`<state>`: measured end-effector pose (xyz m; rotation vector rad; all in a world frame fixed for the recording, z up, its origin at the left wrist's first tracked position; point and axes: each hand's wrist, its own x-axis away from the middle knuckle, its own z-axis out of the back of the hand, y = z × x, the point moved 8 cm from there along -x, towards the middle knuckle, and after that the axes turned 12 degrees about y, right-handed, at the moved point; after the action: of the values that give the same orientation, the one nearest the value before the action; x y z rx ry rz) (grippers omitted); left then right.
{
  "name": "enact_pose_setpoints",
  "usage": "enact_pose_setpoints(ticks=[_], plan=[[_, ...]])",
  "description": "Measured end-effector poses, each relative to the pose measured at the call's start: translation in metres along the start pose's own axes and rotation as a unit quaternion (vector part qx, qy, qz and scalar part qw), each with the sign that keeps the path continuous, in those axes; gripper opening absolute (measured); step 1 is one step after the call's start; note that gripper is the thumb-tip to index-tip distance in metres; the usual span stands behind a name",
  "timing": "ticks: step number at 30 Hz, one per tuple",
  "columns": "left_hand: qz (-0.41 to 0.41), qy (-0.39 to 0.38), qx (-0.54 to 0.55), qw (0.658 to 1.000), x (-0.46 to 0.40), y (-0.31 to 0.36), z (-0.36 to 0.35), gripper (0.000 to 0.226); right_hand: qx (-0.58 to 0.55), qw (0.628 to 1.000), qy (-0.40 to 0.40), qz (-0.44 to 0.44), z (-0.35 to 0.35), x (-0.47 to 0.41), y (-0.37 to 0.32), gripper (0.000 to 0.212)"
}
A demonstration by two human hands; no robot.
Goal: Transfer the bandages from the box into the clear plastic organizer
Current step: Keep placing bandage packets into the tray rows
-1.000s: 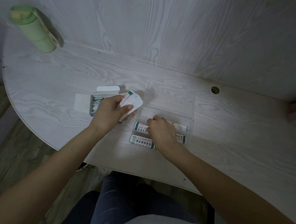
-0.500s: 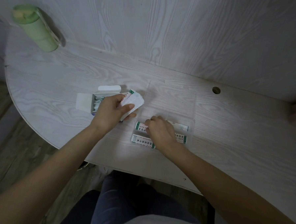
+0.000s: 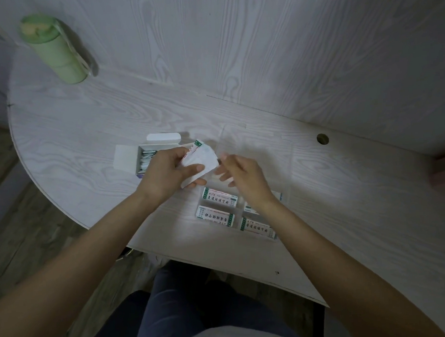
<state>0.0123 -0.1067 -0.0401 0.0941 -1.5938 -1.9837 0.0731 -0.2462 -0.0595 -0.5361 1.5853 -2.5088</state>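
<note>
A person sorts wrapped bandages at a desk (image 3: 85,129).

The left hand (image 3: 165,175) grips a fanned stack of bandages (image 3: 201,159) just beside the open box (image 3: 148,159). The right hand (image 3: 238,174), fingers spread and empty, reaches toward the stack above the clear organizer (image 3: 284,165), where four bandages lie. The wrappers look light, thin and slippery; pinching one by its edge seems best.

Your right hand (image 3: 239,175) covers part of the two right-hand bandages in the clear plastic organizer (image 3: 256,151); its fingers (image 3: 224,172) are blurred. Your left hand (image 3: 165,176) hides the box (image 3: 148,159)'s near end, and the print is too small to read.
</note>
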Motion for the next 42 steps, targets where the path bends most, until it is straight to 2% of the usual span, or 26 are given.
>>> enact_pose_setpoints(ticks=[1,3,4,7,9,16,19,22,25,30,33,34,36,39,42], plan=[[0.002,-0.003,0.002,1.000,0.000,0.000,-0.001,0.014,-0.071,0.997,-0.006,-0.024,0.002,0.000,-0.005,0.020],[0.006,-0.007,0.011,1.000,0.000,0.002,-0.004,0.016,-0.120,0.992,-0.020,-0.023,0.003,-0.001,-0.014,0.009],[0.009,-0.010,0.019,1.000,0.001,0.003,-0.005,0.017,-0.123,0.992,-0.022,-0.017,0.003,-0.002,-0.016,0.005],[0.018,-0.020,0.048,0.998,0.004,0.008,-0.008,0.009,-0.112,0.994,-0.005,-0.013,0.005,-0.005,-0.013,0.009],[0.017,-0.022,0.055,0.998,0.006,0.009,-0.008,0.014,-0.118,0.993,0.006,-0.021,0.007,-0.005,-0.011,0.009],[0.023,0.013,0.014,1.000,0.001,0.003,-0.001,0.013,-0.164,0.985,0.002,-0.044,0.006,-0.004,-0.009,0.015],[0.023,0.022,0.022,0.999,0.000,0.004,0.000,0.010,-0.165,0.985,0.021,-0.051,0.008,-0.006,-0.007,0.016],[0.042,-0.002,0.038,0.998,0.000,0.000,-0.003,0.012,-0.182,0.980,0.051,-0.067,0.012,-0.008,-0.002,0.011],[0.046,0.005,0.030,0.998,-0.002,-0.005,-0.001,0.014,-0.216,0.969,0.058,-0.104,0.014,-0.007,0.005,0.009],[0.049,0.032,0.031,0.998,-0.004,-0.005,0.004,0.009,-0.303,0.941,0.020,-0.152,0.008,-0.004,0.009,0.005],[0.046,0.044,0.044,0.997,-0.005,-0.005,0.006,0.011,-0.350,0.921,0.004,-0.171,0.007,-0.004,0.014,0.014],[0.046,0.046,0.048,0.997,-0.005,-0.005,0.007,0.011,-0.345,0.922,0.004,-0.174,0.006,-0.004,0.016,0.016],[0.045,0.051,0.050,0.996,-0.005,-0.007,0.008,0.011,-0.280,0.947,0.006,-0.156,0.008,-0.005,0.022,0.004],[0.034,0.068,0.032,0.997,-0.007,-0.007,0.010,0.014,-0.154,0.980,0.015,-0.129,0.009,-0.007,0.034,0.019],[0.031,0.078,0.031,0.996,-0.007,-0.007,0.012,0.010,-0.036,0.995,0.042,-0.083,0.013,-0.007,0.043,0.021]])
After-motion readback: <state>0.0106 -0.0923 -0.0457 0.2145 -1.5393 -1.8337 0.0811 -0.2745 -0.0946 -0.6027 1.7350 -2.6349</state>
